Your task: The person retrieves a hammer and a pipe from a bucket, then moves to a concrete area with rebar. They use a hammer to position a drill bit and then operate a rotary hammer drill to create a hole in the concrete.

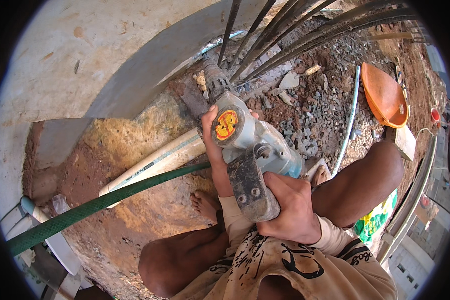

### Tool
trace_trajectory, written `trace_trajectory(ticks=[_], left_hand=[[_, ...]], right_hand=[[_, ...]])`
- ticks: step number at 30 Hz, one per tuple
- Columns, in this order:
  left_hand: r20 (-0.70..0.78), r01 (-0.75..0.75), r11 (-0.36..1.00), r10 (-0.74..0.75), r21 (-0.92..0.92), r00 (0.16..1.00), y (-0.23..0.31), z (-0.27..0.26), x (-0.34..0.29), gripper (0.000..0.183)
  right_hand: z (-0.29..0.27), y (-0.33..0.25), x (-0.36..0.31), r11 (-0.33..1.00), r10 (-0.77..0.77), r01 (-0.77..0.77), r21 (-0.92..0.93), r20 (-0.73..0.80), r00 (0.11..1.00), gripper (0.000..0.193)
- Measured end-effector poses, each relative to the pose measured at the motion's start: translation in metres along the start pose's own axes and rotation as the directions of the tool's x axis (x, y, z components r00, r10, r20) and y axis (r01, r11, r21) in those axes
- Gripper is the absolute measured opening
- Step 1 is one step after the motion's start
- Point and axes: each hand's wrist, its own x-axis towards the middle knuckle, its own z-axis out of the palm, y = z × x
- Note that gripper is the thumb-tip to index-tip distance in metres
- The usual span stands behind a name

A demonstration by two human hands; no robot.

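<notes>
A grey rotary hammer with a round yellow-and-red sticker points away from me, near the foot of the rebars. Its dusty dark chuck lies beside the concrete wall. My left hand is wrapped round the front of the body from the left, and some of its fingertips show on the far side. My right hand is closed round the black rear handle. Whether a bit touches the ground cannot be made out.
Steel rebars rise at the top. Beside them lie gravel and a trowel. An orange basin stands at right, near a thin pale pipe. A green hose crosses a cream pipe at left.
</notes>
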Motion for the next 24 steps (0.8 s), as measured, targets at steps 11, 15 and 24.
trace_trajectory(ticks=[11, 15, 24], left_hand=[[-0.052, -0.079, 0.997, 0.080, 0.018, 0.995, 0.002, 0.001, 0.007, 0.057], [0.121, -0.082, 0.995, 0.088, -0.053, 0.989, 0.005, -0.013, 0.012, 0.054], [-0.008, -0.083, 0.993, 0.083, -0.080, 0.997, 0.002, -0.017, 0.017, 0.054]], right_hand=[[-0.006, -0.010, 0.012, 0.999, 0.015, -0.014, 0.037, -0.003, 1.000, 0.045], [0.001, -0.004, 0.010, 1.000, 0.009, -0.009, 0.003, 0.005, 1.000, 0.047], [0.008, -0.004, 0.016, 0.999, 0.029, -0.029, -0.039, 0.020, 0.999, 0.046]])
